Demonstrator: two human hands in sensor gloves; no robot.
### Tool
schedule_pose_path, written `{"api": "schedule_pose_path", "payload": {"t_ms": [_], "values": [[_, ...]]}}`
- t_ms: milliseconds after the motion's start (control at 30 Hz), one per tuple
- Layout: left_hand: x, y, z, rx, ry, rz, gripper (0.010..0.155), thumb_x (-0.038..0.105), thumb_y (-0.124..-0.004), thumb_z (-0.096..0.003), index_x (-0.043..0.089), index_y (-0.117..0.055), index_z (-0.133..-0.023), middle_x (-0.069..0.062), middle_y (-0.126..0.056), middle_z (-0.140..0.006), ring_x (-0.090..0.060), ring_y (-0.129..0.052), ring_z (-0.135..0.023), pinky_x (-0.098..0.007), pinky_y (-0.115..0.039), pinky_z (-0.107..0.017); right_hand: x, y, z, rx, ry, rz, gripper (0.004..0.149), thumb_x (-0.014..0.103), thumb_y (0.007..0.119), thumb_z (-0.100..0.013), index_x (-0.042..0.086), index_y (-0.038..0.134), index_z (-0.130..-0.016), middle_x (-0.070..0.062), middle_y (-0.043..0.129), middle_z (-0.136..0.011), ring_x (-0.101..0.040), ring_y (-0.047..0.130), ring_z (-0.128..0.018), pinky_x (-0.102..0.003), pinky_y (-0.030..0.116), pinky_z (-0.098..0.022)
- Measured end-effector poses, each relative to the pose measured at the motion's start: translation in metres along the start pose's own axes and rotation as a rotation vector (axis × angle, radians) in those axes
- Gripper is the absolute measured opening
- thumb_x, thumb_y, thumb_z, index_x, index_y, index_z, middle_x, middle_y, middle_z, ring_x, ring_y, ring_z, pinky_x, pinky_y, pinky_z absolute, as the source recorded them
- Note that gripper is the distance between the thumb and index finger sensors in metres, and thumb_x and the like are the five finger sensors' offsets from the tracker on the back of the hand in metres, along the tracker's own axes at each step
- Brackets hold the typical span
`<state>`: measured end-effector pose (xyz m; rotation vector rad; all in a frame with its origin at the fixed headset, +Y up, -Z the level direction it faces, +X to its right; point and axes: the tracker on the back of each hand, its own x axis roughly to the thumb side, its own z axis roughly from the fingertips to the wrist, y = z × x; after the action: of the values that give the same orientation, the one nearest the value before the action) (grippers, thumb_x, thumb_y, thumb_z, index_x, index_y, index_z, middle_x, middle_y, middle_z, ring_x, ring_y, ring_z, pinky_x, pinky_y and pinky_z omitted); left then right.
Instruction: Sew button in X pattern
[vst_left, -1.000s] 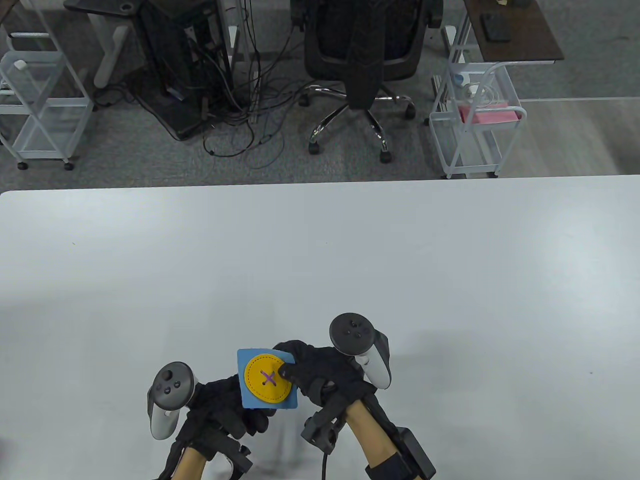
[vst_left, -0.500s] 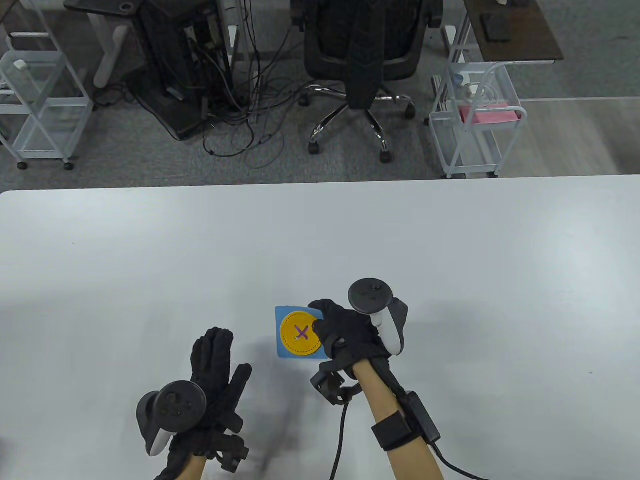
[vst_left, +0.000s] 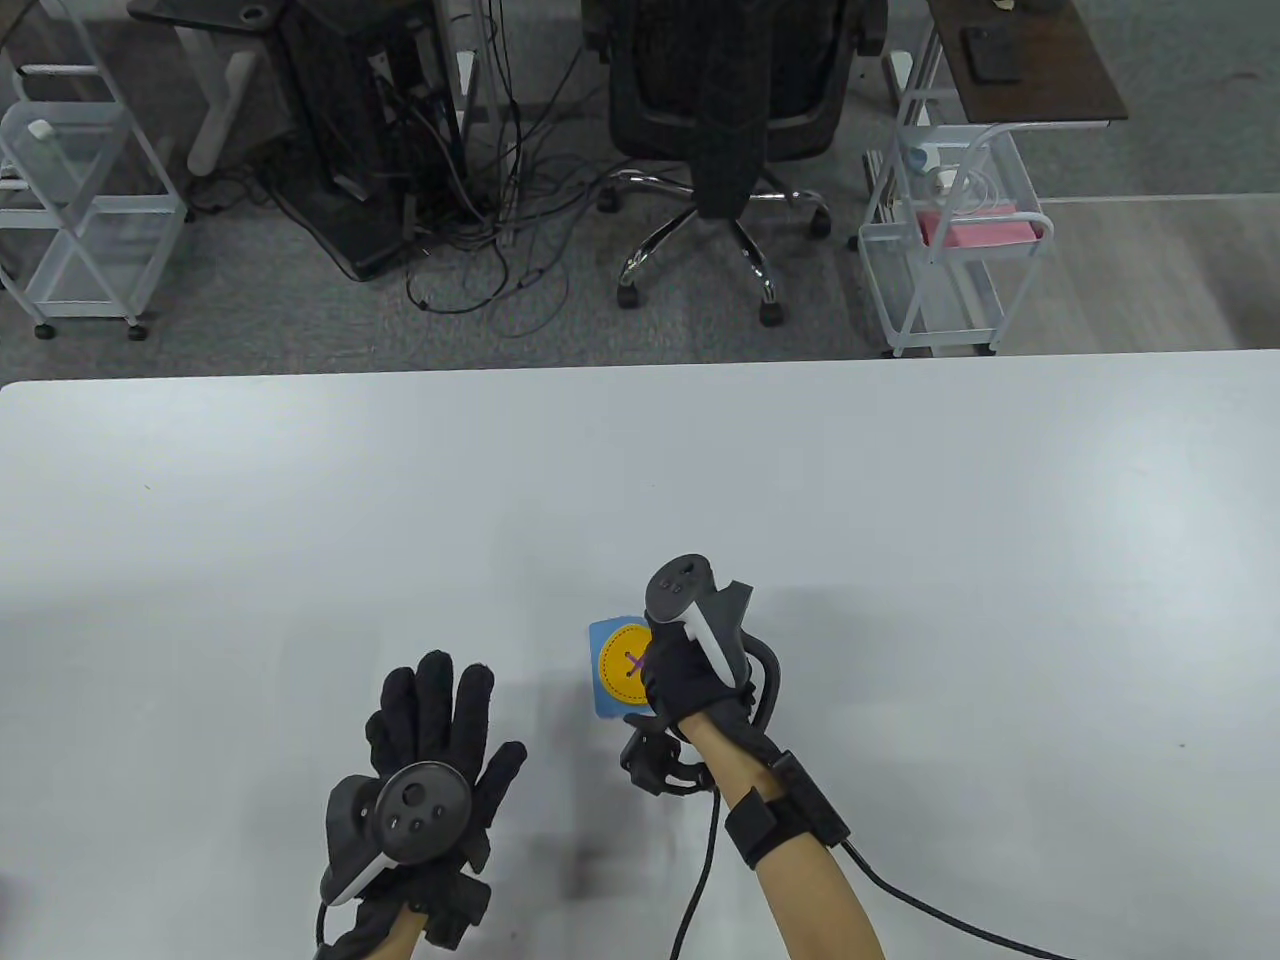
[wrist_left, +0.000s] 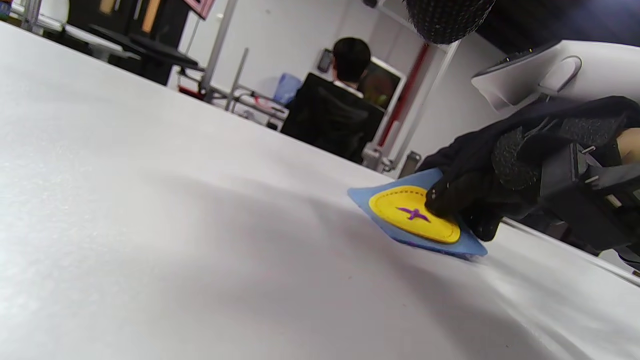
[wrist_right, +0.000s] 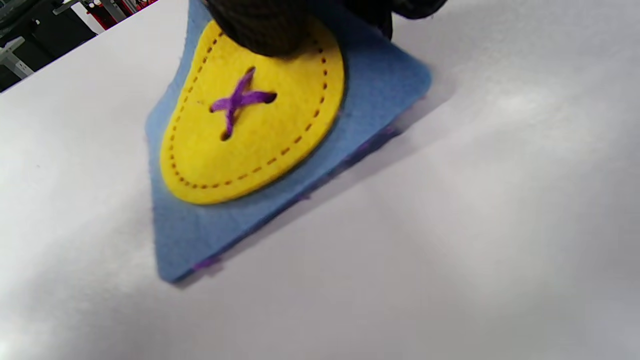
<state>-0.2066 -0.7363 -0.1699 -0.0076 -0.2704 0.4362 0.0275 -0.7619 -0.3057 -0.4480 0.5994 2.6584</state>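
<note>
Looking done: purple X (wrist_right: 240, 100) crosses yellow button (wrist_right: 260, 140) on blue felt (wrist_right: 370, 95); right hand (vst_left: 690, 675) pinches it, left hand (vst_left: 435, 730) fingers spread, idle.

The counter (vst_left: 900, 480) lies bare across its far half and out to both side edges, so hands could pass freely there. The near middle is taken up: the left hand (vst_left: 432, 735) lies flat with fingers spread, and just right of it the right hand (vst_left: 690, 675) sits on the blue felt square (vst_left: 605, 690) with its yellow button (vst_left: 620, 668). A narrow bare strip runs between the two hands. The right hand's cable (vst_left: 930, 910) trails across the near right corner.
</note>
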Motion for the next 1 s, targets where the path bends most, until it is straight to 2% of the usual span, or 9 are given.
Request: {"api": "schedule_pose_path", "payload": {"t_ms": [233,333,400,467,533,700,800,900,1000], "values": [[0.001,0.000,0.000,-0.003,0.001,-0.012,0.071,0.041,-0.059,-0.0632,0.008,-0.022,-0.113,-0.035,-0.005,-0.110,-0.066,-0.005,-0.093,-0.080,-0.020,-0.058,0.001,0.009,0.005,-0.076,0.022,0.116,0.052,0.029,0.072,-0.060,0.036,0.046,-0.106,0.004,0.057,-0.105,-0.021,0.065,-0.088,-0.040,0.053,-0.075],[0.001,0.000,0.000,-0.006,0.003,-0.028,0.071,0.041,-0.059,-0.0631,0.008,-0.022,-0.113,-0.035,-0.005,-0.111,-0.065,-0.005,-0.093,-0.080,-0.019,-0.058,-0.001,0.010,0.008,-0.112,0.043,0.135,0.059,0.033,0.073,-0.060,0.037,0.039,-0.108,0.003,0.048,-0.111,-0.022,0.059,-0.094,-0.040,0.050,-0.077],[0.001,0.000,0.000,-0.008,0.007,-0.038,0.071,0.041,-0.059,-0.0630,0.008,-0.022,-0.113,-0.035,-0.005,-0.110,-0.065,-0.005,-0.093,-0.080,-0.019,-0.058,-0.004,0.008,0.009,-0.130,0.063,0.136,0.068,0.037,0.073,-0.059,0.038,0.029,-0.110,0.004,0.034,-0.117,-0.022,0.047,-0.104,-0.042,0.043,-0.082],[0.001,0.000,0.000,-0.011,0.010,-0.044,0.071,0.041,-0.059,-0.0630,0.008,-0.022,-0.113,-0.035,-0.005,-0.110,-0.065,-0.004,-0.093,-0.080,-0.019,-0.058,-0.008,0.006,0.012,-0.146,0.073,0.155,0.078,0.042,0.073,-0.058,0.040,0.015,-0.110,0.009,0.011,-0.120,-0.021,0.025,-0.113,-0.043,0.030,-0.087],[0.000,0.000,0.000,-0.014,0.013,-0.050,0.071,0.041,-0.059,-0.0631,0.008,-0.022,-0.113,-0.035,-0.004,-0.110,-0.065,-0.004,-0.092,-0.080,-0.018,-0.058,-0.014,-0.001,0.019,-0.179,0.056,0.167,0.084,0.046,0.070,-0.057,0.043,0.004,-0.108,0.014,-0.006,-0.118,-0.018,0.003,-0.116,-0.043,0.017,-0.090],[0.001,0.001,0.000,-0.017,0.013,-0.074,0.071,0.042,-0.058,-0.0630,0.008,-0.022,-0.113,-0.034,-0.004,-0.111,-0.065,-0.004,-0.093,-0.080,-0.018,-0.058,-0.035,-0.025,0.049,-0.238,-0.077,0.098,0.083,0.052,0.062,-0.055,0.052,-0.008,-0.099,0.026,-0.029,-0.104,-0.008,-0.031,-0.103,-0.041,-0.006,-0.086],[0.001,0.001,0.000,-0.019,0.009,-0.082,0.070,0.045,-0.056,-0.0628,0.011,-0.022,-0.114,-0.033,-0.006,-0.112,-0.065,-0.005,-0.094,-0.081,-0.019,-0.058,-0.058,-0.038,0.070,-0.251,-0.168,0.049,0.081,0.054,0.061,-0.053,0.053,-0.007,-0.098,0.026,-0.030,-0.102,-0.006,-0.035,-0.099,-0.041,-0.009,-0.084],[0.001,0.000,0.000,-0.023,0.007,-0.088,0.070,0.046,-0.055,-0.0626,0.011,-0.023,-0.114,-0.033,-0.007,-0.112,-0.065,-0.005,-0.094,-0.081,-0.019,-0.058,-0.082,-0.045,0.088,-0.285,-0.152,0.084,0.081,0.056,0.059,-0.051,0.054,-0.008,-0.097,0.027,-0.030,-0.101,-0.005,-0.037,-0.097,-0.041,-0.012,-0.083],[0.002,0.000,0.001,-0.022,0.006,-0.103,0.070,0.047,-0.055,-0.0624,0.011,-0.023,-0.114,-0.033,-0.007,-0.112,-0.065,-0.005,-0.094,-0.081,-0.018,-0.058,-0.101,-0.042,0.096,-0.277,-0.138,0.100,0.082,0.059,0.058,-0.049,0.054,-0.008,-0.097,0.027,-0.031,-0.101,-0.005,-0.038,-0.097,-0.041,-0.013,-0.083]]}}
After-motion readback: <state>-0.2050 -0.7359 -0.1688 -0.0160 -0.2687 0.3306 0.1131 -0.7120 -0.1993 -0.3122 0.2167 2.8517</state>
